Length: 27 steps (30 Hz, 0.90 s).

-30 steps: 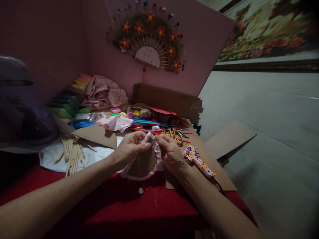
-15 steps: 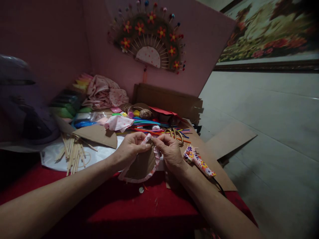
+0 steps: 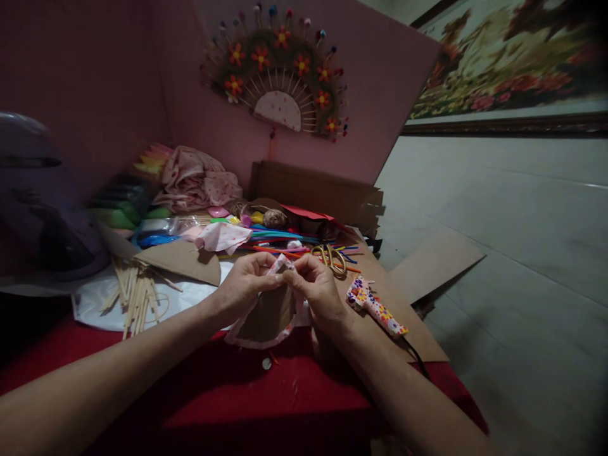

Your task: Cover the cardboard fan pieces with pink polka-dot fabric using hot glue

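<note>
My left hand (image 3: 244,285) and my right hand (image 3: 316,290) meet at the top of a brown cardboard piece (image 3: 268,313) edged with a ruffled pink dotted fabric trim (image 3: 256,341). Both hands pinch the trim at the upper edge, fingertips almost touching. The piece hangs just above the red tablecloth (image 3: 266,399). A glue gun (image 3: 375,307) with a flowered pattern lies right of my right hand. Gold-handled scissors (image 3: 330,258) rest just beyond my hands.
Wooden sticks (image 3: 135,294) lie on white plastic at the left, beside a cardboard cone (image 3: 183,259). Colored pipe cleaners (image 3: 294,244), twine, pink fabric (image 3: 197,180) and foam sheets crowd the back. A finished fan decoration (image 3: 280,73) hangs on the pink board. Cardboard sheets (image 3: 432,259) overhang the right edge.
My right hand slid left along the trim's upper edge until its fingertips met my left hand's. The cardboard piece shifted slightly left and down.
</note>
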Available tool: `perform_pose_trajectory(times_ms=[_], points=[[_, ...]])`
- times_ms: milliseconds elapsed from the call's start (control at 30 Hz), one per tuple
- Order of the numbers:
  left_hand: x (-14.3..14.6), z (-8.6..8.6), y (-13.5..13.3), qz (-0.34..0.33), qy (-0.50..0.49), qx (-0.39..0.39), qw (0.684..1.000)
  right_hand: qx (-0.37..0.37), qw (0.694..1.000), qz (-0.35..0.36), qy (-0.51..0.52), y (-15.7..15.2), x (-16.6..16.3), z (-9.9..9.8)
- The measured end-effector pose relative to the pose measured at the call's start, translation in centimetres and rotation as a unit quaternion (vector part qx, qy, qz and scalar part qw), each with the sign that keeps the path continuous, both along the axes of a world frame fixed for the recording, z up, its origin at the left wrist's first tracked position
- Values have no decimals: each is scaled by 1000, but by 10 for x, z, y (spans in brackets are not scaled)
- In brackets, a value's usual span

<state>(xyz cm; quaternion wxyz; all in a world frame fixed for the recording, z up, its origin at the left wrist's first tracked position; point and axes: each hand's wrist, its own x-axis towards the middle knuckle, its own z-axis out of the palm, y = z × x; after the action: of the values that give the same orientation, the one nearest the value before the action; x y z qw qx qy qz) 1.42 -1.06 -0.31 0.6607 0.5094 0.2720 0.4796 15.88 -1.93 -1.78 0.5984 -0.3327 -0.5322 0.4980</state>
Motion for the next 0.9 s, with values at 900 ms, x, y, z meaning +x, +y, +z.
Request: perform_pose_trajectory(times_ms=[900], points=[[2, -2, -2, 7, 3, 15, 1000, -113, 989, 10, 96, -5, -3, 8]])
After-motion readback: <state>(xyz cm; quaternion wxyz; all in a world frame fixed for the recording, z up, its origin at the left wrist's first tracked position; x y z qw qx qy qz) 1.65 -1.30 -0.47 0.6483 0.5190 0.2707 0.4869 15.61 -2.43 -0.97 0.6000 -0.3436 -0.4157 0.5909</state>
